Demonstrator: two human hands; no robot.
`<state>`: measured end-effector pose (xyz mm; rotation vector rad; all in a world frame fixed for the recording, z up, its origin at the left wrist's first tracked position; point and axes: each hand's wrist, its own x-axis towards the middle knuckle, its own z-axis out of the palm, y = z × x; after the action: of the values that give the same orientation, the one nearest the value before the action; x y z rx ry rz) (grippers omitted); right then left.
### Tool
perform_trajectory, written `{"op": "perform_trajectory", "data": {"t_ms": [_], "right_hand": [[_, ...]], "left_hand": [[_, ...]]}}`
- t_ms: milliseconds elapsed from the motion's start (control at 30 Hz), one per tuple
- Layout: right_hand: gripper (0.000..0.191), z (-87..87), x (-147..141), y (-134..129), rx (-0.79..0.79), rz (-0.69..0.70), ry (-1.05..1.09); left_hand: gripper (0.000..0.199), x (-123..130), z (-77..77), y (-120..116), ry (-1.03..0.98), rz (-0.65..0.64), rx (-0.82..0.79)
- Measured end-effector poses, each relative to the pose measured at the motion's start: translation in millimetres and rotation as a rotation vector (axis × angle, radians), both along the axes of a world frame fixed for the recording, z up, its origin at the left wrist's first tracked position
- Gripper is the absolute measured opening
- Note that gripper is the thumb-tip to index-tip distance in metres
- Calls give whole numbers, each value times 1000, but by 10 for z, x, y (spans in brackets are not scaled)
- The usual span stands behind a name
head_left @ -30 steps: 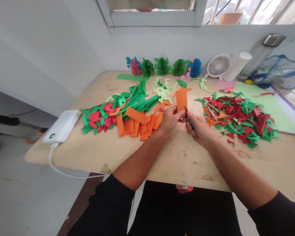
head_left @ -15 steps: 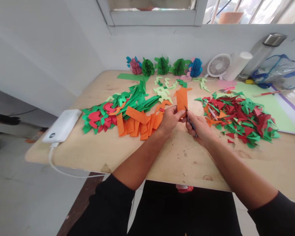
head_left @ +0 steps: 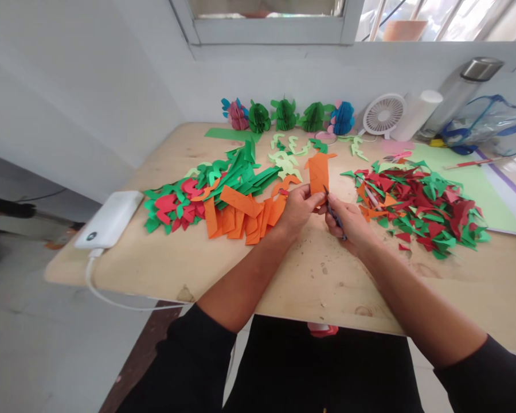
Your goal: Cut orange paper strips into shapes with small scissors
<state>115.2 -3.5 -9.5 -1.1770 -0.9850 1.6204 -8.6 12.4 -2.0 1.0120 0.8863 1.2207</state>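
Observation:
Pinched in my left hand is the lower end of an upright strip of orange paper, with faint lines drawn on it. My right hand is closed around a pair of small dark scissors. The scissor tips meet the strip's lower right edge, close to my left thumb. Left of my left hand lie several orange paper strips, overlapping one another. Behind them are folded green paper strips and cut red paper shapes. Curved light green cutouts rest beyond my hands.
A heap of red and green scraps covers the right side of the wooden table. Honeycomb paper figures line the wall. A small fan and a bottle stand back right. A white power bank with a cable sits at the left edge.
Almost nothing differs. Both hands keep the same hold on the orange strip and the scissors, with hardly any visible shift.

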Motion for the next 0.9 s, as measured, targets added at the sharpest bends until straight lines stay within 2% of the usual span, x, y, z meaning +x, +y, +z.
{"op": "perform_trajectory", "data": {"t_ms": [900], "right_hand": [[46, 8, 1, 1, -7, -7, 8]], "left_hand": [[13, -5, -20, 5, 38, 0, -4]]}}
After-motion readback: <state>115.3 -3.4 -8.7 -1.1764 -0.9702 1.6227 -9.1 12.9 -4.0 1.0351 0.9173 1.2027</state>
